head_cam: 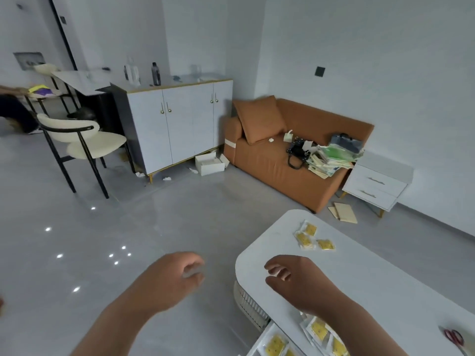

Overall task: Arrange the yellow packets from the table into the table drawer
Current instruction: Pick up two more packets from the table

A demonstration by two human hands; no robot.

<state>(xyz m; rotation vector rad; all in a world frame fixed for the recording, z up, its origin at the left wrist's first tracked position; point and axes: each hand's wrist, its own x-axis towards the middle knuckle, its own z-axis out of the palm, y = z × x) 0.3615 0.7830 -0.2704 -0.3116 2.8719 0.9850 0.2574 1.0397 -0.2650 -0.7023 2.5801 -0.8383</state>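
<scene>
The fingers (191,264) of the left hand (174,277) hang loosely curled and grasp nothing; the hand hovers over the grey floor (180,214), just left of the white table (365,283), and its fingertips are blurred. The fingers (279,265) of the right hand (298,281) are likewise relaxed and slightly bent, with nothing in them, above the rounded near end of the tabletop. Three yellow packets (309,237) lie close together on the far part of the table, well apart from both hands. Under the table's near edge the table drawer (257,345) stands pulled out, and it holds more packets in the drawer (276,344), lying flat. A further heap of packets (318,330) sits just beside the right forearm at the table's edge; I cannot tell whether it rests on the tabletop or in the drawer. Red-handled scissors (455,336) lie on the table at the right edge of the view. Across the room an orange sofa (270,160) stands against the wall, carrying a cushion (259,119), a black bag (298,151) and a pile of papers (331,160). A white nightstand (377,186) is just to its right, a white cabinet (177,124) with bottles on top is to its left, and a cream chair (84,140) stands nearer the left side.
</scene>
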